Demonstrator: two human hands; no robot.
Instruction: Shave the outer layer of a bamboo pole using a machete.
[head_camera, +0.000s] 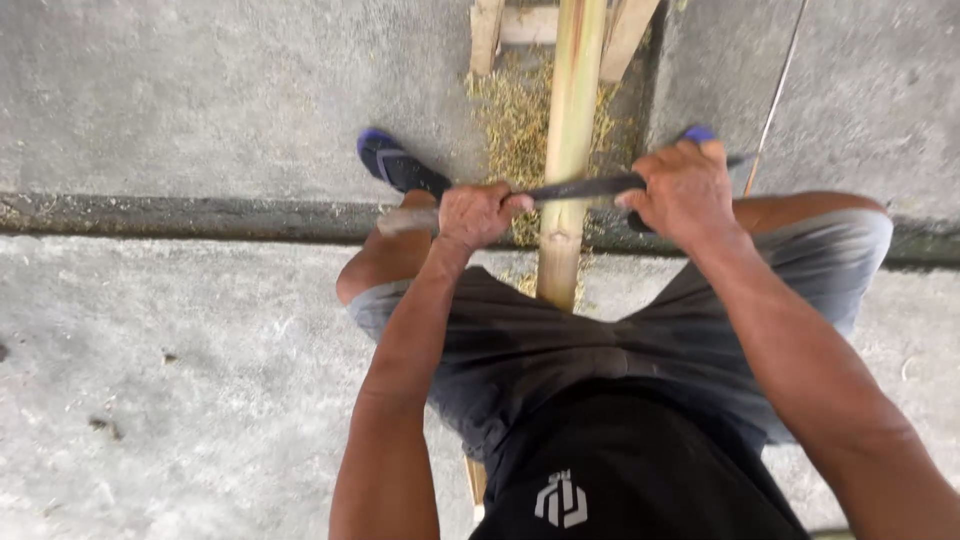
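Observation:
A long pale bamboo pole (570, 120) runs from between my legs up to a wooden frame at the top. A dark flat blade (585, 188) lies crosswise on the pole. My left hand (480, 213) grips the blade's left end, where a pale handle sticks out. My right hand (682, 190) grips its right end. Both hands are closed tight on it, one on each side of the pole.
Yellow shavings (515, 120) lie on the concrete around the pole. A wooden frame (520, 28) stands at the top. My feet in blue sandals (398, 165) rest either side. A dark groove (150, 215) crosses the floor. A thin stick (778, 90) leans at the right.

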